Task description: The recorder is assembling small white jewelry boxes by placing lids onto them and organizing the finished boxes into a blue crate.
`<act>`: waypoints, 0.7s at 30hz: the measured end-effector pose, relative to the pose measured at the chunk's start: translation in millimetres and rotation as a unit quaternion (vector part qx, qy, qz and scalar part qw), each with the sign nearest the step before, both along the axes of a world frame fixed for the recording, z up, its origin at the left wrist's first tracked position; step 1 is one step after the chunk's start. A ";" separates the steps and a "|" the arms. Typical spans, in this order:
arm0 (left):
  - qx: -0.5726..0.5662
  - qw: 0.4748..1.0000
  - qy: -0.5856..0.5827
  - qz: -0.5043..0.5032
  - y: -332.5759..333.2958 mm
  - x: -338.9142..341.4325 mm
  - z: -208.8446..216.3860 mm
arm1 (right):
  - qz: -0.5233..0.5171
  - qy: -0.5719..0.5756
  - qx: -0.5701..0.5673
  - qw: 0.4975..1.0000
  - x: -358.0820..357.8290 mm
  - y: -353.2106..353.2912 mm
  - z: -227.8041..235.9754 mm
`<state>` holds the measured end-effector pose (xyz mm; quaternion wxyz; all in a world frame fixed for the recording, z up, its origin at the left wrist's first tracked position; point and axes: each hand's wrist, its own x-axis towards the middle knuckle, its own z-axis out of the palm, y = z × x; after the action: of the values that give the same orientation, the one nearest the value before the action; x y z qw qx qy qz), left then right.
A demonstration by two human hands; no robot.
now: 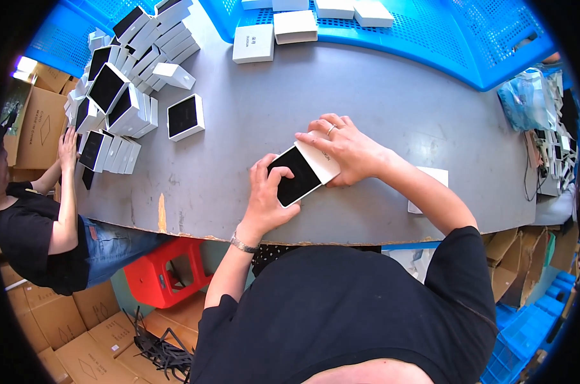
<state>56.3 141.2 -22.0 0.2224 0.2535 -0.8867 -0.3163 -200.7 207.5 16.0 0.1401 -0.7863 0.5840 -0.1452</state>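
Note:
Above the table's near edge, my left hand (264, 195) grips a shallow white box base with a black inside (295, 177), its fingers and thumb closed around the lower left end. My right hand (353, 150) is closed on a white lid (320, 161) that covers the base's right end. Lid and base meet at a slight tilt. Partly hidden under my right forearm lies another white box piece (435, 174). To the left, an open white box with a black inside (185, 117) stands alone on the grey table (251, 99).
White box bases (120, 96) are piled at the left, where a person's hand (67, 150) touches them. Closed white boxes (253, 43) sit by a blue crate (456, 51). Plastic bags (527, 102) lie right. A red stool (165, 272) and cartons (98, 355) stand below.

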 end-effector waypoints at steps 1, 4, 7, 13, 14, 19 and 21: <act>0.001 1.000 0.000 -0.001 -2.5 -1.1 -1.3 | 0.010 0.010 0.001 1.000 0.0 0.1 0.3; 0.016 0.999 0.036 -0.037 -13.4 -1.5 -3.1 | -0.013 0.005 0.013 1.000 3.5 3.7 1.4; 0.083 0.991 0.058 -0.085 -22.4 -5.5 -6.7 | 0.003 -0.006 0.008 1.000 0.1 9.2 -1.7; 0.230 0.953 0.178 -0.089 -7.7 -30.6 -20.6 | -0.070 -0.038 -0.045 0.996 40.6 10.3 -8.6; 0.325 0.904 0.263 -0.091 -0.3 -41.8 -17.4 | -0.084 -0.050 -0.058 0.994 49.5 11.2 -11.2; 0.290 0.912 0.289 -0.031 8.4 -59.4 -21.5 | -0.097 0.043 -0.029 0.994 51.9 24.5 -2.0; 0.211 0.968 0.135 -0.030 -4.5 -54.8 -2.0 | -0.136 0.084 -0.014 0.987 41.4 35.3 -0.1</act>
<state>1.5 136.8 -24.0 0.2726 0.2232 -0.7688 -0.5338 -159.3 242.8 15.9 0.0590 -0.7111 0.6928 -0.1046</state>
